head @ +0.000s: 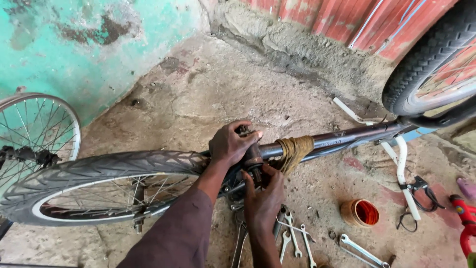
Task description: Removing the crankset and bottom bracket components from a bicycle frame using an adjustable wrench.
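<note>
left hand (pixel 229 144): grip clamped over bottom bracket (pixel 252 160)
right hand (pixel 265 196): pinched its axle end
risk: could've slipped, scattered bearings among spanners (pixel 295 238) on floor

The bicycle frame (pixel 342 139) lies upside down across the concrete floor, its dark metal tube running from the rear wheel (pixel 104 183) on the left toward the front wheel (pixel 426 59) at upper right. A tan strap (pixel 293 150) is wound round the tube. The bottom bracket (pixel 252 160) sits at the frame's junction, dark and greasy, gripped from above and below and partly hidden.
</note>
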